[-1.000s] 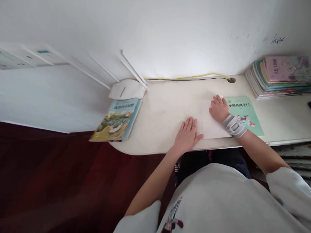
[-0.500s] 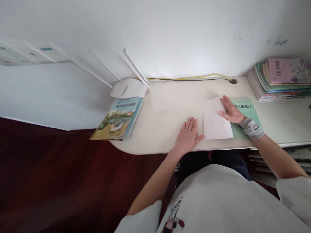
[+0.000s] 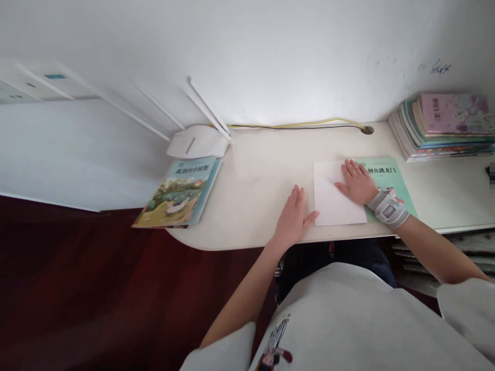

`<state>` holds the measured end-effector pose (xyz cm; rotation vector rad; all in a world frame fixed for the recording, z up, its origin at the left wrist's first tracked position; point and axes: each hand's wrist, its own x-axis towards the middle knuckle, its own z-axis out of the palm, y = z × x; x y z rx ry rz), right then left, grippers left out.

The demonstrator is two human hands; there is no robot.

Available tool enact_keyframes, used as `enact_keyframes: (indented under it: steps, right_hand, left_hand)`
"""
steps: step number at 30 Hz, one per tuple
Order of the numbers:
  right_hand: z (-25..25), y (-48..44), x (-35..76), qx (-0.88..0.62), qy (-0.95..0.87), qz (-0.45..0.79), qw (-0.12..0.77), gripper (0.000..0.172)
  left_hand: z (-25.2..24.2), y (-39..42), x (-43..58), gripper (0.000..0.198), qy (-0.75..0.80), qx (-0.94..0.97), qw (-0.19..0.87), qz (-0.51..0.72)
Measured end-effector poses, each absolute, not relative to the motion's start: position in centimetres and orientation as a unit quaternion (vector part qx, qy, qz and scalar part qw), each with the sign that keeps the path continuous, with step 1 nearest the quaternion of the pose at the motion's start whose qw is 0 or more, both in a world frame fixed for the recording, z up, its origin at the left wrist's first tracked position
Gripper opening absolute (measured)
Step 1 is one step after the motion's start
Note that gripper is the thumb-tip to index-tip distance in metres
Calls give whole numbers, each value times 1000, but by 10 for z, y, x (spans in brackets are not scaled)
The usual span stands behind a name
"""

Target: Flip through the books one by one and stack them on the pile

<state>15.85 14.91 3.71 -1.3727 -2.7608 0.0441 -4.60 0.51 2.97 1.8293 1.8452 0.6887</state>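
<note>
A white sheet of paper (image 3: pixel 328 201) lies near the desk's front edge and overlaps the left side of a green book (image 3: pixel 402 188) with Chinese characters on its cover. Whether the two are joined, I cannot tell. My right hand (image 3: pixel 358 183), with a grey wrist wrap, rests flat and open on the paper's right part, its wrist over the book. To the left, my left hand (image 3: pixel 293 217) is stretched out on the desk, fingers straight, its thumb at the paper's lower left edge.
A white router (image 3: pixel 197 141) with long antennas stands at the desk's left end, against the wall. Illustrated books (image 3: pixel 178 193) overhang the left edge in front of it. A stack of books (image 3: pixel 436 129) sits back right. Yellow and black cables (image 3: pixel 294 125) run to a desk hole.
My right hand has moved slightly left over the paper and turned flatter. The paper's raised upper edge now lies flat. My left hand's fingers have drawn closer together.
</note>
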Motion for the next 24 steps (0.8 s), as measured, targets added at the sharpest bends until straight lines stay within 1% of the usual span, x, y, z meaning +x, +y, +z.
enact_keyframes:
  steps: [4, 6, 8, 9, 12, 13, 15, 18, 22, 24]
  right_hand:
    - [35, 149, 157, -432, -901, 16, 38, 77]
    - [34, 150, 157, -415, -908, 34, 50, 82]
    - [33, 151, 156, -392, -916, 62, 64, 88]
    - [32, 151, 157, -379, -919, 79, 71, 90]
    - [35, 151, 158, -345, -924, 141, 81, 96]
    - [36, 150, 159, -331, -926, 163, 78, 97]
    - [41, 147, 160, -291, -932, 205, 61, 98]
    - [50, 137, 157, -231, -936, 262, 36, 96]
    - [65, 119, 162, -211, -927, 306, 51, 84]
    - [71, 107, 179, -204, -926, 311, 60, 89]
  left_hand:
    - [33, 10, -54, 63, 676, 443, 354, 470]
    - [37, 14, -61, 67, 655, 370, 407, 517]
    - [44, 17, -69, 70, 651, 367, 456, 484]
    - [47, 18, -72, 66, 656, 391, 474, 437]
    - [60, 20, -79, 32, 677, 484, 476, 285]
    - [63, 20, -80, 27, 682, 493, 473, 261]
    - [67, 18, -79, 35, 687, 471, 486, 266]
    - [66, 12, -75, 50, 675, 414, 501, 349]
    - [64, 1, -68, 73, 642, 352, 480, 483]
    - [69, -5, -65, 78, 604, 342, 513, 505]
